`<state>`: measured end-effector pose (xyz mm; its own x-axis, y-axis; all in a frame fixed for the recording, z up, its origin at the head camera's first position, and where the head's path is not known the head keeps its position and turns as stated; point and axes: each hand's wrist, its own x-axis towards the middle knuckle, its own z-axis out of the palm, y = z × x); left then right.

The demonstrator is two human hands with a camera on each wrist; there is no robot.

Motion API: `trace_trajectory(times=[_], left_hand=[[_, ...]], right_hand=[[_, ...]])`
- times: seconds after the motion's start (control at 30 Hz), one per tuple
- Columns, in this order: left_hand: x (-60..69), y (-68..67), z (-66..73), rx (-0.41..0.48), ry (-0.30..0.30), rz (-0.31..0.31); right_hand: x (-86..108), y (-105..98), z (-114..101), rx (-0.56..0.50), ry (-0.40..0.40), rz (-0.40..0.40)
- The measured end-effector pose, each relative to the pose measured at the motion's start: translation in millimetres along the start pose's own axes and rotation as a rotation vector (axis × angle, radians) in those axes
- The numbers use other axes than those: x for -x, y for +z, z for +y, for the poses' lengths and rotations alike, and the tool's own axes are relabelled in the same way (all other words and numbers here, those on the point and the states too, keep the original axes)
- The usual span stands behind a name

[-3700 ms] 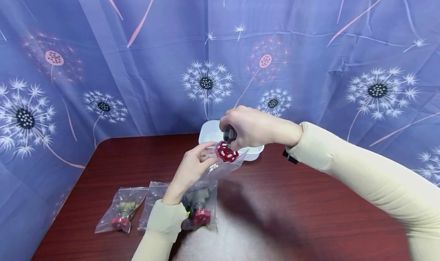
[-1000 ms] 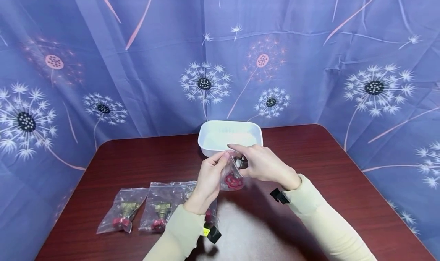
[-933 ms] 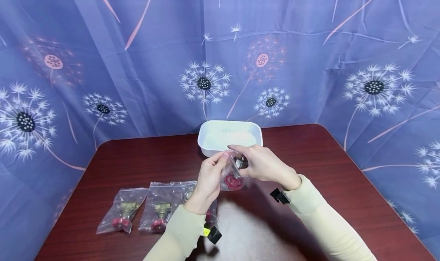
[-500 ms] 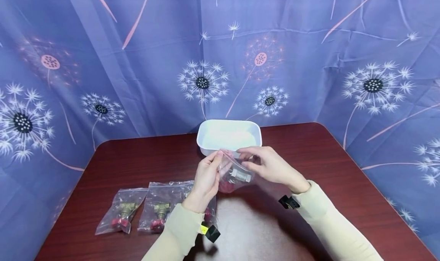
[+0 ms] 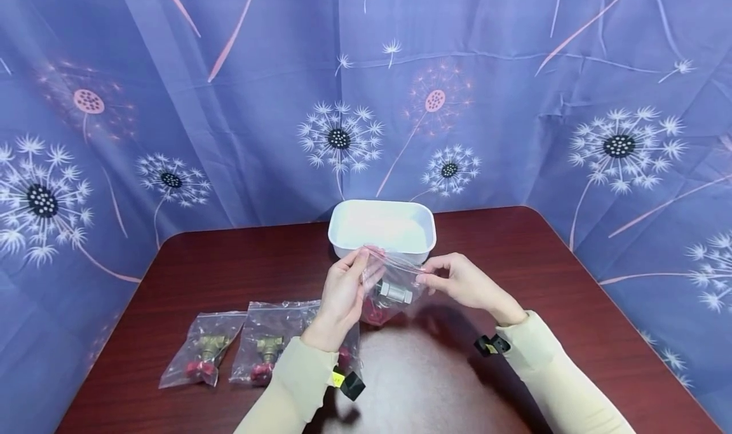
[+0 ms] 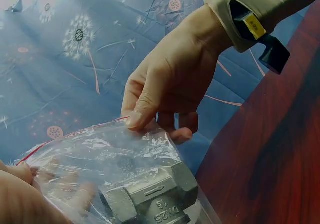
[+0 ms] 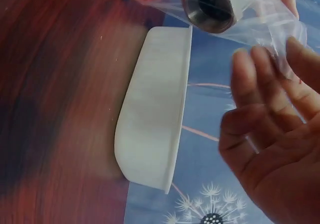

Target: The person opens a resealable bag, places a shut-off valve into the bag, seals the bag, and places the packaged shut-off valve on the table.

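A clear zip bag (image 5: 403,270) is stretched between both hands above the table. Inside lies a valve (image 5: 394,292) with a grey metal body and a red handwheel (image 5: 374,313) at the bottom. Raised lettering and an arrow mark the valve body (image 6: 155,196) in the left wrist view. My left hand (image 5: 341,297) pinches the left end of the bag's top edge. At the right end of that edge, my right hand (image 5: 471,286) pinches the plastic between thumb and fingers. The red seal line runs between the hands in the left wrist view.
Behind the bag stands a white plastic tub (image 5: 382,225). To the left lie bagged brass valves with red handwheels, one bag (image 5: 200,351) at far left and another bag (image 5: 265,345) beside it. A further bag (image 5: 351,339) is partly hidden by the left forearm. A curtain hangs behind.
Earlier the right hand held the valve above the bag, then reached into its mouth. The valve now sits inside, and the right hand has moved right to the bag's edge.
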<state>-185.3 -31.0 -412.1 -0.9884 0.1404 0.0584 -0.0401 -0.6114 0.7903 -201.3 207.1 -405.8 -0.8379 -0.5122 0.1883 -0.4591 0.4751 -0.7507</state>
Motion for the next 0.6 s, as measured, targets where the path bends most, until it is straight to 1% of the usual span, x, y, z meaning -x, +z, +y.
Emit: trace_trajectory(times=[0.07,0.17,0.3,0.43,0.5,0.6], left_hand=[[-0.4,-0.3,0.1,-0.002,0.003,0.0],[-1.2,-1.3,0.4,-0.002,0.012,-0.004],[-2.0,-4.2,0.3,0.002,0.012,0.004],[-2.6,-7.0,1.6,0.007,-0.001,0.026],[-3.2,-8.2,2.7,0.001,0.003,0.026],[-4.6,-10.8,4.2,-0.048,0.025,0.013]], right_hand=[[0.7,-1,1,-0.009,-0.001,0.021],[1.1,-3,-1,0.02,-0.014,0.073],[0.2,-9,-7,0.087,-0.074,0.123],[-3.7,-17,-20,0.18,-0.152,0.143],[-6.5,-22,-26,0.214,-0.179,0.146],[-10.2,-30,-34,0.243,-0.196,0.144]])
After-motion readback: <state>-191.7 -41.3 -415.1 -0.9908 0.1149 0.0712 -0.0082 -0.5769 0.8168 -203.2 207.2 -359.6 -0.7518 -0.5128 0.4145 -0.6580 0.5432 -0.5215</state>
